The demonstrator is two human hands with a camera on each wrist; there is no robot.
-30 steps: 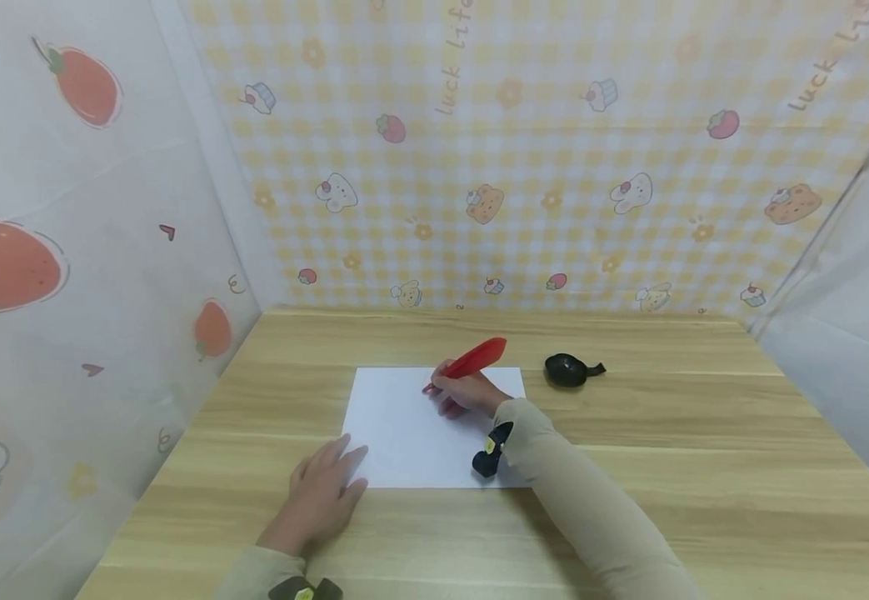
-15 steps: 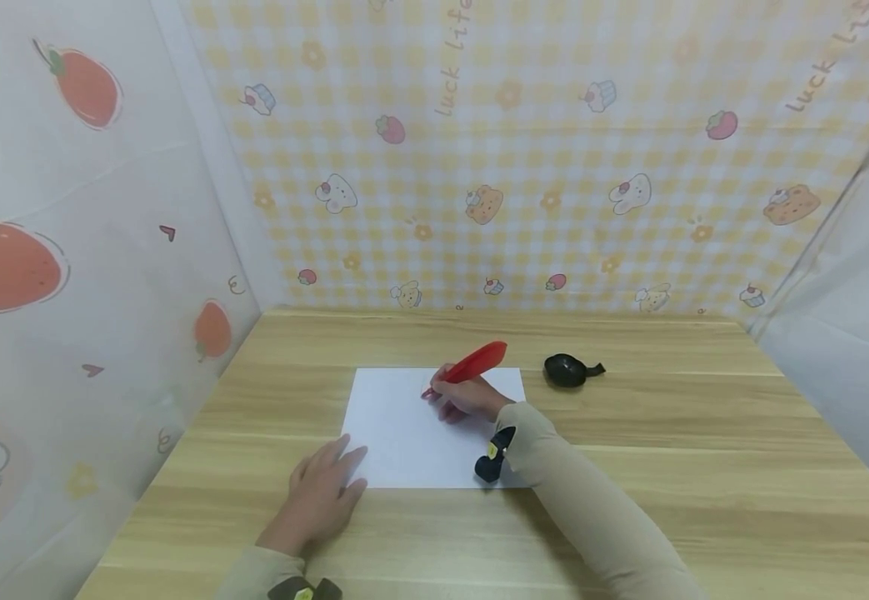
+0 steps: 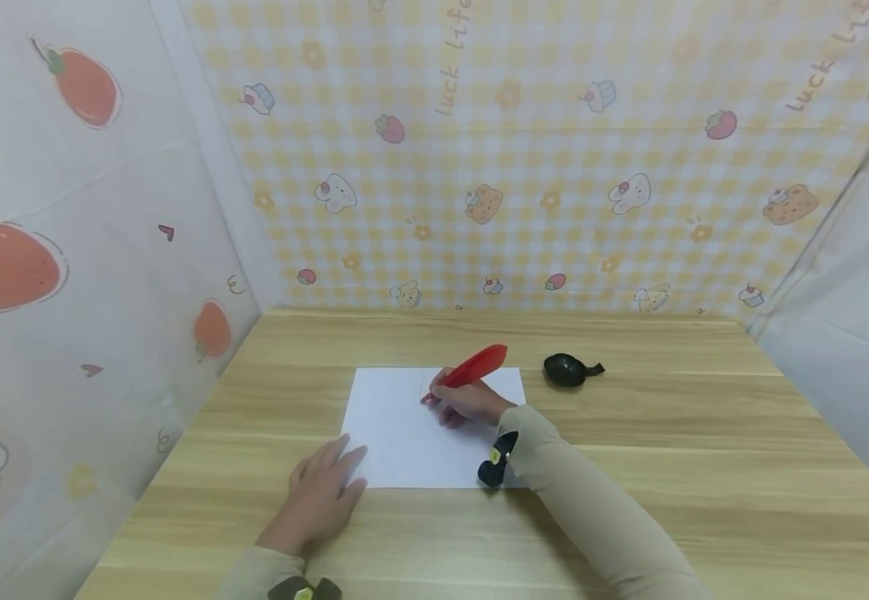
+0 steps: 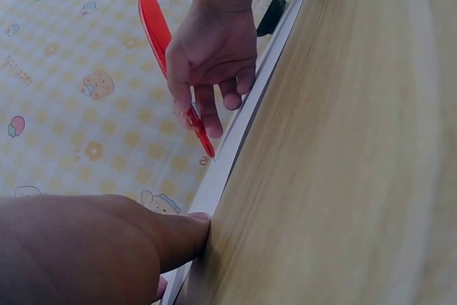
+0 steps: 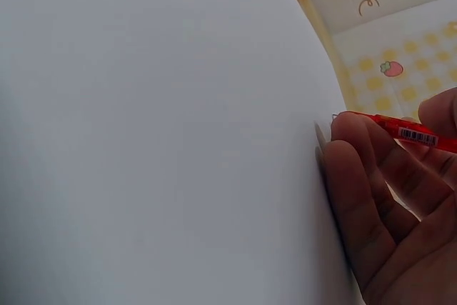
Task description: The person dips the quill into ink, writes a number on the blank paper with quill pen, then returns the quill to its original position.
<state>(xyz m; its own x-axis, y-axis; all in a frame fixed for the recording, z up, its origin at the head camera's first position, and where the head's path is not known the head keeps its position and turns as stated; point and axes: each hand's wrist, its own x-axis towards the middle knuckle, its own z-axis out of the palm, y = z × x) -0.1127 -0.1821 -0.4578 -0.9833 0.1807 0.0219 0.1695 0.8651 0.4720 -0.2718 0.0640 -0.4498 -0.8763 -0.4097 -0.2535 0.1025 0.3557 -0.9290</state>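
Firmly, the right hand (image 3: 470, 401) pinches a glossy red feather-shaped pen (image 3: 473, 367) on smooth white paper (image 3: 397, 433); the left hand (image 3: 320, 498) lies flat on the wood-grain worktop (image 3: 704, 467).

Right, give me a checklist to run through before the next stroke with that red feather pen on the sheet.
1. Right hand grips the red feather pen: ok.
2. Pen tip on the white sheet: ok; the left wrist view shows it at the paper.
3. Left hand lies flat on the sheet's near left corner, steadying it: ok.
4. Sheet lies flat on the wooden table: ok.
5. Black object sits apart from the sheet, beyond its far right corner: ok.
6. Ink marks on the paper: cannot tell.
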